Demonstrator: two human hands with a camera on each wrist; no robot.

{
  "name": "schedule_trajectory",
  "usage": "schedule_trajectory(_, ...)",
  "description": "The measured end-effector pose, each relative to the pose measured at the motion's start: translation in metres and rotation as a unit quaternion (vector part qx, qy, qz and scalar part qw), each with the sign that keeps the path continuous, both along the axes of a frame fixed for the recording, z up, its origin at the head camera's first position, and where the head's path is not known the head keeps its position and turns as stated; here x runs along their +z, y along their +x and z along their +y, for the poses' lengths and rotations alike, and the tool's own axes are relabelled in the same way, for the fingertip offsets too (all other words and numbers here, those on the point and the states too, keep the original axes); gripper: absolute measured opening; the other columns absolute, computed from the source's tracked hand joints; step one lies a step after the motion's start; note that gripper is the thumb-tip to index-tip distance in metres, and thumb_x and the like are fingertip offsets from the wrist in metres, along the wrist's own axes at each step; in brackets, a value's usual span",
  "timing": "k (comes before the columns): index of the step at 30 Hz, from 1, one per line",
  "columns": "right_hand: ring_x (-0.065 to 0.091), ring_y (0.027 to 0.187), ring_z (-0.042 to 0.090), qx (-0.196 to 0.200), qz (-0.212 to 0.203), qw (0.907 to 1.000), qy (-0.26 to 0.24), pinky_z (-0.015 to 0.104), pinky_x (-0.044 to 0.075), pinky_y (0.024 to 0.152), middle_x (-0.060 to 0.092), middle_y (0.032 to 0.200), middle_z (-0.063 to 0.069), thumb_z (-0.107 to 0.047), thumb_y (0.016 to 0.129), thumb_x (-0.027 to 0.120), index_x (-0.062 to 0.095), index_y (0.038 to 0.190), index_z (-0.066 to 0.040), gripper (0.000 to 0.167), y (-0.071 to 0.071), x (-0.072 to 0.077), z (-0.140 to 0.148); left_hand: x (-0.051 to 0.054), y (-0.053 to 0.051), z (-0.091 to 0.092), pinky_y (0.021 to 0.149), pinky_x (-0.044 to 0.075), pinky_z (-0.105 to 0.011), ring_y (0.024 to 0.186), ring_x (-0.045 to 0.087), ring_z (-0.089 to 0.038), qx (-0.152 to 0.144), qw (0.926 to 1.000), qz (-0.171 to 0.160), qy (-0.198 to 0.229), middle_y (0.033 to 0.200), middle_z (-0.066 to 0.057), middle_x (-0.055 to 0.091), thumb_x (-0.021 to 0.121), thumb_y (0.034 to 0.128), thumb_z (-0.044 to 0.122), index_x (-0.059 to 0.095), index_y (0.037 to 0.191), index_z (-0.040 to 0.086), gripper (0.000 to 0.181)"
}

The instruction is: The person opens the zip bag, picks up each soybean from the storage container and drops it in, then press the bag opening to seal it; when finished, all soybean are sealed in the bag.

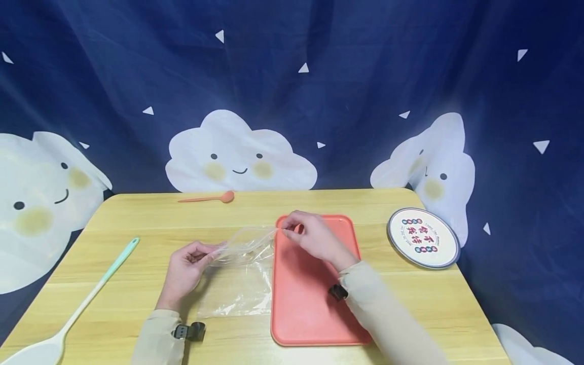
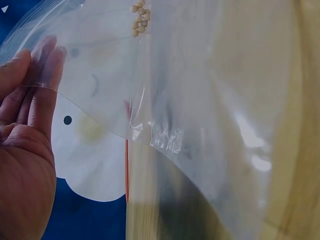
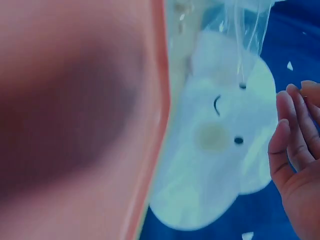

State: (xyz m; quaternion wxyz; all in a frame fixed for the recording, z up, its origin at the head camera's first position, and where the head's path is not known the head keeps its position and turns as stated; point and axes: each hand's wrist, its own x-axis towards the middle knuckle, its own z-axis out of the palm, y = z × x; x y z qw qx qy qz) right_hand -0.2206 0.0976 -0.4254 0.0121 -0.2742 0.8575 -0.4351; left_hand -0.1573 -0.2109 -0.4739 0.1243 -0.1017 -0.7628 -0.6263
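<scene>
A clear plastic zip bag (image 1: 244, 276) hangs over the table. My left hand (image 1: 184, 268) grips its left side near the mouth; in the left wrist view, fingers show through the film. At the bag's upper right corner, thumb and fingertips of my right hand (image 1: 307, 235) pinch together above the coral tray (image 1: 315, 304); the right wrist view does not show the contact clearly. Several small round beige beans (image 2: 141, 21) appear through the film in the left wrist view. Whether they lie in the bag or behind it, I cannot tell.
A small orange spoon (image 1: 226, 196) lies at the table's back edge. On the left is a big white spoon with a mint handle (image 1: 120, 258). A round plate with printed characters (image 1: 424, 238) sits at the right. Behind the table (image 1: 232, 339) hangs a dark blue curtain (image 1: 356, 101).
</scene>
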Motion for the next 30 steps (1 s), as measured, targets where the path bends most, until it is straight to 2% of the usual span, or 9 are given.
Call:
schedule_trajectory(3,0.058,0.084,0.009,0.01,-0.029,0.9992,-0.025,0.029,0.052,0.072,0.065,0.09,-0.007,-0.009,0.092,0.069,0.07,0.102,-0.009,0.01,0.0,-0.001,-0.015,0.009,0.003,0.004,0.072,0.058,-0.023,0.088,0.071,-0.013,-0.009,1.0,-0.001,-0.001,0.1,-0.03,0.067,0.063,0.0809,-0.025,0.064,0.088,-0.013,0.014)
schedule_trajectory(5,0.059,0.084,0.009,0.02,-0.033,0.9987,-0.032,0.028,0.052,0.072,0.065,0.091,-0.006,-0.009,0.092,0.069,0.07,0.102,-0.008,0.01,-0.002,-0.001,-0.025,0.015,0.005,0.006,0.071,0.058,-0.024,0.088,0.071,-0.014,-0.01,0.9999,-0.003,-0.002,0.099,-0.031,0.066,0.063,0.0809,-0.025,0.063,0.088,-0.014,0.013)
schedule_trajectory(10,0.059,0.084,0.006,0.054,0.004,0.9985,-0.007,0.024,0.052,0.073,0.065,0.09,-0.008,-0.01,0.093,0.068,0.07,0.099,-0.011,0.006,-0.008,-0.006,-0.052,0.021,0.005,0.007,0.071,0.058,-0.025,0.087,0.071,-0.014,-0.01,0.9999,-0.007,0.001,0.1,-0.031,0.066,0.063,0.0818,-0.024,0.063,0.09,-0.014,0.012)
schedule_trajectory(13,0.058,0.083,0.003,0.068,0.021,0.9972,0.021,0.019,0.051,0.074,0.064,0.09,-0.01,-0.012,0.093,0.069,0.07,0.099,-0.011,0.005,-0.011,-0.009,-0.067,0.019,0.004,0.005,0.075,0.058,-0.025,0.089,0.071,-0.014,-0.013,0.9999,-0.005,0.005,0.1,-0.031,0.066,0.063,0.0825,-0.023,0.063,0.089,-0.015,0.011)
schedule_trajectory(20,0.058,0.085,0.001,0.069,0.042,0.9934,0.082,0.015,0.049,0.077,0.064,0.093,-0.01,-0.012,0.093,0.068,0.07,0.101,-0.012,0.008,-0.013,-0.014,-0.085,-0.005,-0.004,-0.004,0.078,0.057,-0.027,0.09,0.071,-0.014,-0.004,0.9997,-0.019,0.018,0.102,-0.026,0.068,0.067,0.0846,-0.015,0.065,0.09,-0.011,0.007)
schedule_trajectory(24,0.059,0.09,0.003,0.064,0.047,0.9941,0.074,0.015,0.049,0.079,0.064,0.097,-0.009,-0.01,0.093,0.068,0.071,0.104,-0.01,0.011,-0.011,-0.014,-0.083,-0.006,-0.004,-0.004,0.077,0.058,-0.026,0.089,0.071,-0.014,0.002,0.9998,-0.014,0.014,0.1,-0.024,0.07,0.068,0.0843,-0.015,0.065,0.089,-0.01,0.007)
schedule_trajectory(30,0.06,0.094,0.01,0.045,0.041,0.9978,0.027,0.021,0.051,0.081,0.063,0.101,-0.008,-0.013,0.094,0.068,0.07,0.106,-0.01,0.013,-0.008,-0.008,-0.064,-0.008,-0.004,-0.005,0.075,0.058,-0.024,0.085,0.07,-0.012,0.013,0.9997,-0.004,0.018,0.095,-0.021,0.071,0.066,0.0826,-0.02,0.064,0.088,-0.013,0.009)
